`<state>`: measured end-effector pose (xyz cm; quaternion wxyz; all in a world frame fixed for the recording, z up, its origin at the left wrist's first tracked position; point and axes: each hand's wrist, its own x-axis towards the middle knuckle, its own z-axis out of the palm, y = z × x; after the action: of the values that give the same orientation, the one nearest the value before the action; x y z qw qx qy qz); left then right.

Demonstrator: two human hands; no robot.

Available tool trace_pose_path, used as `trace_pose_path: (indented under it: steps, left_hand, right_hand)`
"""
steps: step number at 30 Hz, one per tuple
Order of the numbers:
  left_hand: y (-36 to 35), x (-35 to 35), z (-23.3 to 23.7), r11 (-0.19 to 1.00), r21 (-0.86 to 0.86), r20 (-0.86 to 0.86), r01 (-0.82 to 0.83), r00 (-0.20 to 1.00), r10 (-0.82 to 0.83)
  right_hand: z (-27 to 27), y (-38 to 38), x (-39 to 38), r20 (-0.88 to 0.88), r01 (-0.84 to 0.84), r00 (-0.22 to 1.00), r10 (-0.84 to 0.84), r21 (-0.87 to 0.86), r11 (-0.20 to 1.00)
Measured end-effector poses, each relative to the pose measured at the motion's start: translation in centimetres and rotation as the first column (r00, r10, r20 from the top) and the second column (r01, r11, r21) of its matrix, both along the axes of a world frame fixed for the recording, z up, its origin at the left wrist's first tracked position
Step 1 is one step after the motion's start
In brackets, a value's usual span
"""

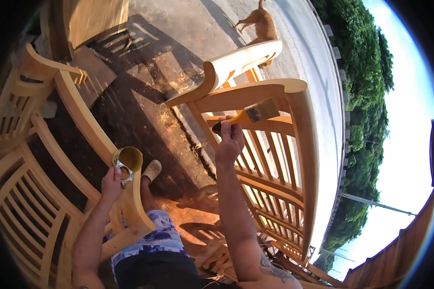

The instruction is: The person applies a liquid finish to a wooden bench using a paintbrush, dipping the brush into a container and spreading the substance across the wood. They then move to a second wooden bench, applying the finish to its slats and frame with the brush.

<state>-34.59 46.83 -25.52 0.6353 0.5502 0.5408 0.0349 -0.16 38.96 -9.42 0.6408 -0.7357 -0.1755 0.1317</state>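
Observation:
My left hand (pixel 112 184) is closed on the side of a small open can (pixel 131 155) with a yellowish inside and a torn, whitish label. The can overlaps the curved armrest of a wooden bench (pixel 84 123) on my left. My right hand (pixel 230 139) is raised and grips the dark handle end of a paintbrush (pixel 248 115), whose yellow handle runs up to a metal band and pale bristles. The bristles overlap the upper frame of a slatted wooden bench (pixel 301 144) standing on my right.
Stained, shadow-streaked ground (pixel 164 130) lies between the benches, with my foot in a beige clog (pixel 152 170). A brown dog (pixel 261 24) stands on the pavement ahead. A wooden panel (pixel 96 19) rises at the upper left. Wooden pieces (pixel 220 260) lie low by my right side.

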Motion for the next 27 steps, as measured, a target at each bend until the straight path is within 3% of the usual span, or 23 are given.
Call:
trace_pose_path:
  steps: [5, 12, 20, 23, 27]
  left_hand:
    - [0.1, 0.2, -0.4, 1.0, 0.003, 0.01, 0.013, 1.0, -0.013]
    - [-0.1, 0.1, -0.4, 1.0, 0.021, 0.013, 0.009, 1.0, -0.009]
    - [-0.1, 0.0, -0.5, 1.0, 0.013, 0.02, -0.001, 1.0, 0.001]
    - [0.1, -0.1, -0.5, 0.998, 0.052, 0.018, 0.021, 1.0, -0.022]
    - [0.3, 0.0, 0.3, 0.998, 0.062, 0.018, 0.018, 1.0, -0.019]
  right_hand:
    - [2.2, -0.1, 1.0, 0.364, -0.018, 0.931, 0.014, 0.009, 1.0]
    - [2.6, 1.7, 4.3, 0.109, 0.098, 0.989, -0.101, 0.036, 0.995]
    - [1.4, -1.1, 0.9, -0.254, 0.019, 0.967, -0.001, 0.069, 0.997]
    - [3.5, -1.6, -1.4, -0.444, 0.027, 0.896, 0.026, 0.112, 0.993]
    - [9.1, -1.3, -0.1, -0.481, 0.073, 0.876, 0.04, 0.214, 0.974]
